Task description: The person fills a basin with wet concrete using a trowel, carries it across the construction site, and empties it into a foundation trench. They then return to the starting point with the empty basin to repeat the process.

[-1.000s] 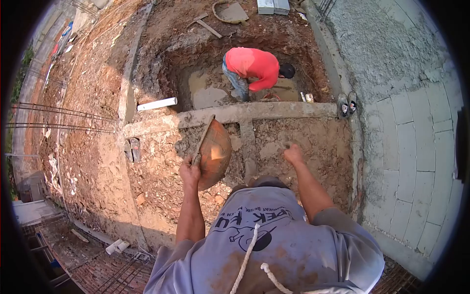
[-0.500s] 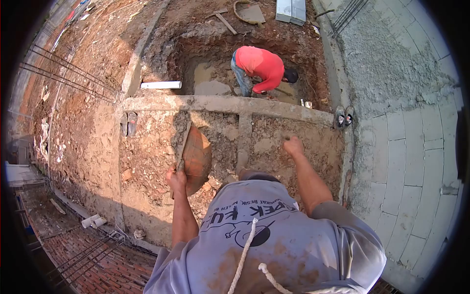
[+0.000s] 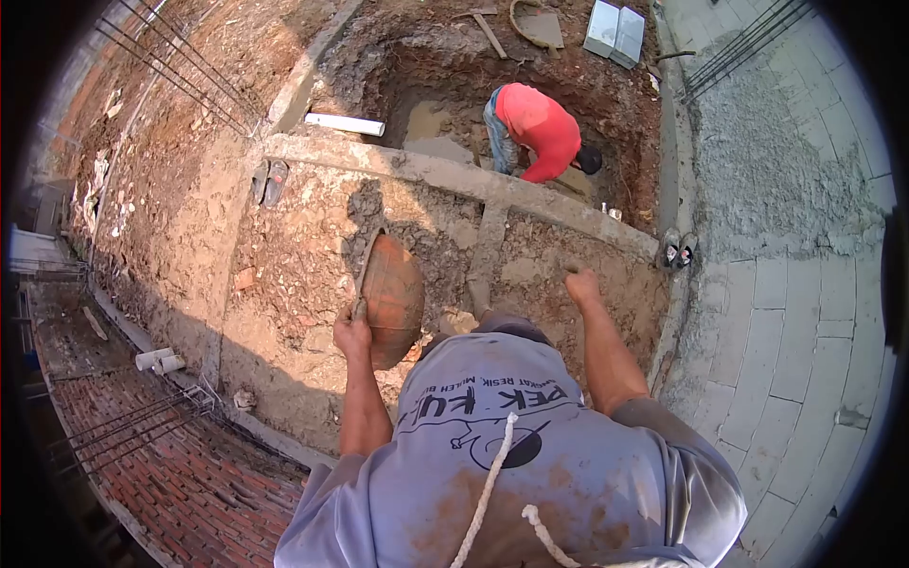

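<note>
My left hand (image 3: 353,335) is closed on the near rim of an orange, mud-stained basin (image 3: 392,301). The basin is tipped on its side, its rounded underside facing right, and its far end is near a dark wet patch of mud (image 3: 365,206). Out to the right, my right hand (image 3: 582,284) is closed above the muddy ground; whether anything is inside its fingers is too small to tell.
Beyond a concrete beam (image 3: 426,172), a person in a red top (image 3: 538,128) bends in a muddy pit. Sandals (image 3: 270,183) and a white pipe (image 3: 345,124) lie at left. Pale blocks (image 3: 614,34) sit behind the pit; rebar (image 3: 175,66) sticks out at upper left.
The view has shifted, so the pit and beam appear tilted and farther right. The basin is still in my left hand, with more of its underside showing. The other person remains bent over.
</note>
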### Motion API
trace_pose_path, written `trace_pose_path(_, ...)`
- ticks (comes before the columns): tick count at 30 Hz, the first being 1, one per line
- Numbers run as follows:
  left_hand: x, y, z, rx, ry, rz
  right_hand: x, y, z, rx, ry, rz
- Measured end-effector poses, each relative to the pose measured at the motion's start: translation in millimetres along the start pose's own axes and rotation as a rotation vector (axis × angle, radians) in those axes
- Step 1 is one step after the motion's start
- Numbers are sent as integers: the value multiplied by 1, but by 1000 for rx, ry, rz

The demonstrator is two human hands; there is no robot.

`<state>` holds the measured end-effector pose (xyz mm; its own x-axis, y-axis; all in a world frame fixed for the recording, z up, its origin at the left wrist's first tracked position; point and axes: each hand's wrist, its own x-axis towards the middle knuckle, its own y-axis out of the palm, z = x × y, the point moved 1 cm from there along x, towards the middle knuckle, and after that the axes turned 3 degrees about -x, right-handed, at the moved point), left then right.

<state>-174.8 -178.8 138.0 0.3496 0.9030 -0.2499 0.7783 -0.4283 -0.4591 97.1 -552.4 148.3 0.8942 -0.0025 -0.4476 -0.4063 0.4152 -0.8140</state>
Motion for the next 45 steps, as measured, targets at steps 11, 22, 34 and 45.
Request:
trace_pose_path(11,-5,-22,20,1,-13,-71,11,8,5,-69,56,-20)
trace_pose_path(22,-4,-23,13,8,14,-271,26,-6,28,130,-149,-86)
trace_pose_path(34,-16,-20,22,55,53,-325,2,-23,55,162,-140,-22)
trace_pose_path(45,-40,-37,40,30,-117,-376,25,-11,30,200,-208,57)
